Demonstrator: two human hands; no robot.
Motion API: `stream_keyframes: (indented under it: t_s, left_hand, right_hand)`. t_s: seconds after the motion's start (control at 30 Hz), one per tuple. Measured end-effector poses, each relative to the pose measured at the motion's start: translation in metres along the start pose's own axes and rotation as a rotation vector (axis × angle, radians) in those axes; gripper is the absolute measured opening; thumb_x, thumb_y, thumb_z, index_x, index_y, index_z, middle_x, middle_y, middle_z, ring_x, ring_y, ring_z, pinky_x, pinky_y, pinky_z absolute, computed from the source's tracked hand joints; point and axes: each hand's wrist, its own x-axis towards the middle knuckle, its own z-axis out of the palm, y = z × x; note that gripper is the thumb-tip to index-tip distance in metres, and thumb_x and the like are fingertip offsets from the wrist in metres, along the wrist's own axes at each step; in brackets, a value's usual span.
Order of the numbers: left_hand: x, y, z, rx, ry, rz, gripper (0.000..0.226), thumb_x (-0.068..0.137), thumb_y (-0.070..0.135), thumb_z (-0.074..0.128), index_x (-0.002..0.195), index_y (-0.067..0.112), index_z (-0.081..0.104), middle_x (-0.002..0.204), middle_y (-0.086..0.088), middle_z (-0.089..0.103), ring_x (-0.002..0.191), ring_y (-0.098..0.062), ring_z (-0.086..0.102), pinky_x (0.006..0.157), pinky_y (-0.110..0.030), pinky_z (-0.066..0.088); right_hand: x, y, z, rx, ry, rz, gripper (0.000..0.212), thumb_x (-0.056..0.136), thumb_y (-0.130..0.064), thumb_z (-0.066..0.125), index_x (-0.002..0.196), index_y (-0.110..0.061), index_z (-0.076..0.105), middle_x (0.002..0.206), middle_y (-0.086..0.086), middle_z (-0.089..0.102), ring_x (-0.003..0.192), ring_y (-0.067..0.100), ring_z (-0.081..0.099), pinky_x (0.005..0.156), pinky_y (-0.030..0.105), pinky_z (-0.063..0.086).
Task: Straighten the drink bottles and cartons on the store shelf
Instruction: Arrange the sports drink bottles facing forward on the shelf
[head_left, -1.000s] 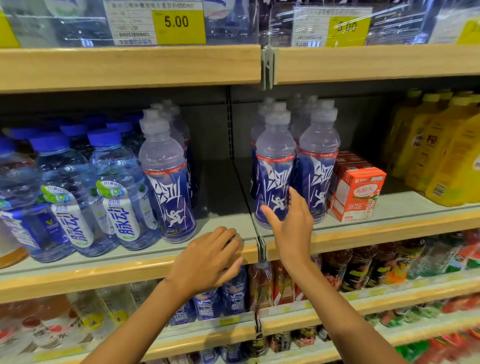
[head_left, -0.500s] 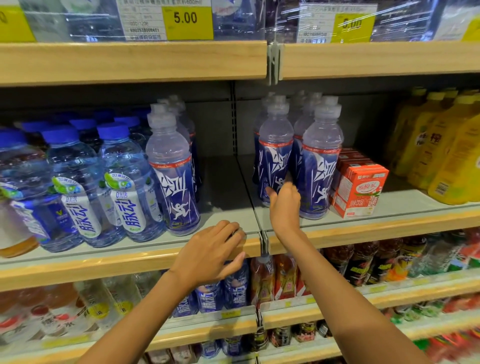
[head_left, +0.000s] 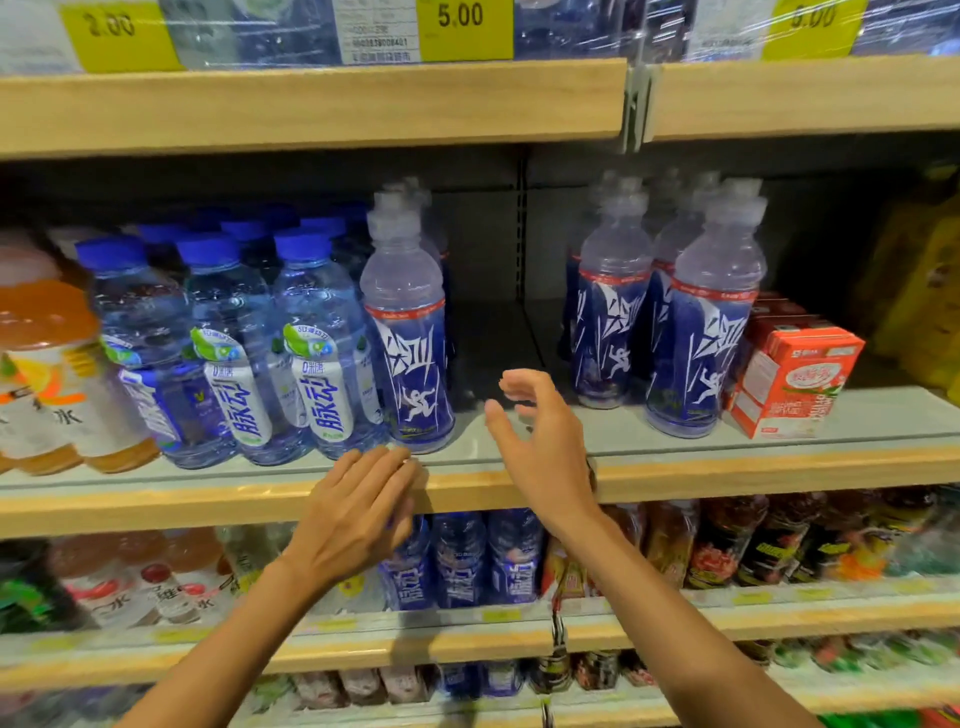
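On the middle shelf (head_left: 519, 457) a clear bottle with a dark blue label (head_left: 410, 332) stands upright left of a gap. Two more rows of the same bottles (head_left: 613, 312) (head_left: 706, 322) stand right of the gap, beside red cartons (head_left: 795, 374). My right hand (head_left: 540, 441) hovers over the gap with fingers spread and holds nothing. My left hand (head_left: 358, 514) rests with relaxed fingers on the shelf's wooden front edge, just below the left bottle.
Blue-capped water bottles (head_left: 317, 353) fill the left of the shelf, with an orange drink bottle (head_left: 47, 374) at the far left. Yellow bottles (head_left: 924, 291) stand at the far right. Price tags line the shelf above. Lower shelves hold several more drinks.
My right hand has let go of the blue-label bottle on the right and moved left over the gap. The view has shifted to the left. My left hand stays on the shelf edge.
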Motion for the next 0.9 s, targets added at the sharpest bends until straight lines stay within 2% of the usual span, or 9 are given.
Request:
stream_keyframes:
  t_s: [0.07, 0.17, 0.23, 0.4, 0.5, 0.6, 0.67, 0.8, 0.9]
  left_hand:
    - [-0.003, -0.009, 0.005, 0.033, -0.007, 0.023, 0.038, 0.100, 0.025, 0.028, 0.111, 0.002, 0.056, 0.100, -0.019, 0.071, 0.085, -0.032, 0.071, 0.079, -0.040, 0.049]
    - [-0.010, -0.014, 0.015, 0.085, 0.007, 0.070, 0.046, 0.100, 0.027, 0.030, 0.106, 0.002, 0.069, 0.101, -0.018, 0.072, 0.083, -0.031, 0.072, 0.074, -0.036, 0.055]
    - [-0.013, -0.015, 0.019, 0.116, 0.029, 0.090, 0.049, 0.099, 0.028, 0.033, 0.098, 0.002, 0.075, 0.102, -0.019, 0.072, 0.083, -0.030, 0.072, 0.069, -0.036, 0.058]
    - [-0.014, -0.017, 0.022, 0.222, 0.100, 0.119, 0.038, 0.097, 0.031, 0.034, 0.109, 0.005, 0.059, 0.101, -0.016, 0.073, 0.084, -0.029, 0.071, 0.079, -0.036, 0.047]
    - [-0.014, -0.017, 0.022, 0.223, 0.111, 0.101, 0.036, 0.098, 0.032, 0.034, 0.110, 0.005, 0.054, 0.101, -0.016, 0.072, 0.085, -0.029, 0.071, 0.081, -0.035, 0.044]
    - [-0.014, -0.017, 0.020, 0.190, 0.085, 0.081, 0.037, 0.097, 0.032, 0.034, 0.110, 0.005, 0.054, 0.101, -0.016, 0.072, 0.086, -0.030, 0.070, 0.082, -0.035, 0.044]
    - [-0.013, -0.016, 0.017, 0.169, 0.049, 0.058, 0.036, 0.096, 0.031, 0.037, 0.109, 0.005, 0.057, 0.102, -0.016, 0.071, 0.088, -0.030, 0.068, 0.080, -0.036, 0.047]
    - [0.001, -0.007, 0.002, -0.078, -0.016, -0.143, 0.031, 0.095, 0.023, 0.043, 0.090, 0.003, 0.067, 0.089, -0.011, 0.066, 0.074, -0.028, 0.062, 0.062, -0.038, 0.048]
    - [0.029, 0.008, -0.018, -0.313, 0.023, -0.523, 0.035, 0.097, 0.028, 0.037, 0.091, 0.006, 0.063, 0.085, -0.005, 0.063, 0.073, -0.023, 0.060, 0.060, -0.038, 0.047]
  right_hand:
    - [0.007, -0.008, 0.019, 0.083, -0.094, 0.022, 0.039, 0.088, -0.029, 0.066, 0.121, -0.016, 0.050, 0.117, -0.005, 0.057, 0.109, 0.006, 0.053, 0.092, 0.013, 0.042]
    - [0.019, -0.014, 0.047, 0.121, -0.192, 0.088, 0.046, 0.080, -0.039, 0.073, 0.113, -0.019, 0.047, 0.113, -0.005, 0.059, 0.100, 0.006, 0.055, 0.074, -0.001, 0.036]
    - [0.029, -0.015, 0.061, 0.105, -0.192, 0.126, 0.050, 0.075, -0.043, 0.076, 0.108, -0.018, 0.048, 0.110, -0.001, 0.060, 0.096, 0.009, 0.057, 0.066, 0.001, 0.038]
    - [0.043, -0.015, 0.082, 0.096, -0.124, 0.107, 0.048, 0.073, -0.037, 0.080, 0.106, -0.014, 0.054, 0.106, 0.005, 0.064, 0.101, 0.022, 0.060, 0.080, 0.028, 0.047]
    - [0.045, -0.014, 0.081, 0.083, -0.103, 0.091, 0.043, 0.074, -0.034, 0.080, 0.100, -0.008, 0.057, 0.097, 0.005, 0.063, 0.094, 0.022, 0.062, 0.069, 0.021, 0.046]
    - [0.043, -0.014, 0.068, 0.079, -0.077, 0.101, 0.048, 0.074, -0.031, 0.080, 0.104, -0.003, 0.055, 0.102, 0.008, 0.064, 0.095, 0.021, 0.061, 0.075, 0.026, 0.050]
    - [0.042, -0.015, 0.052, 0.091, -0.067, 0.084, 0.047, 0.074, -0.027, 0.081, 0.104, -0.005, 0.053, 0.097, 0.000, 0.063, 0.087, 0.010, 0.060, 0.070, 0.010, 0.044]
    - [0.034, -0.017, 0.012, 0.129, -0.107, 0.043, 0.044, 0.073, -0.022, 0.080, 0.102, -0.016, 0.049, 0.089, -0.023, 0.055, 0.074, -0.021, 0.055, 0.060, -0.002, 0.038]
    - [0.022, -0.021, -0.013, 0.162, -0.173, 0.061, 0.042, 0.073, -0.027, 0.080, 0.103, -0.022, 0.050, 0.093, -0.018, 0.062, 0.077, -0.014, 0.060, 0.063, 0.005, 0.045]
